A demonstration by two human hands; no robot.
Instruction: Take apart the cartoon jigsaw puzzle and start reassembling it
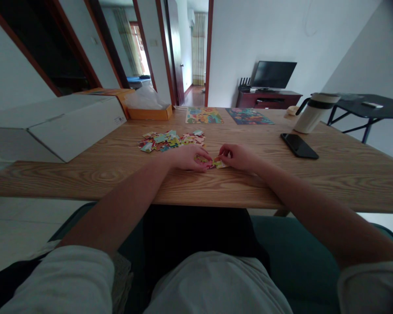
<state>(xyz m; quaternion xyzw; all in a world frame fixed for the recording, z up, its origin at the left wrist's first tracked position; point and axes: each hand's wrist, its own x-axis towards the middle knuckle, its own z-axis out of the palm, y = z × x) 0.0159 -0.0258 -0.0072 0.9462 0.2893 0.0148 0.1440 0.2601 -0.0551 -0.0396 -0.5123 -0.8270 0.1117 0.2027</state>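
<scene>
Several joined puzzle pieces [211,165] lie flat on the wooden table in front of me. My left hand [194,158] rests over their left side, its fingers curved around them and touching the edge. From the right, my right hand [233,156] pinches a small light piece [220,164] at the right end of the joined ones. Just beyond my left hand spreads a loose pile of colourful puzzle pieces [163,140]. Part of the joined pieces is hidden under my left fingers.
Two colourful picture sheets [204,115] lie at the table's far edge. A white box [75,122] and an orange tray [150,114] with clear plastic stand left. A black phone [299,145] and a white jug [315,114] are on the right.
</scene>
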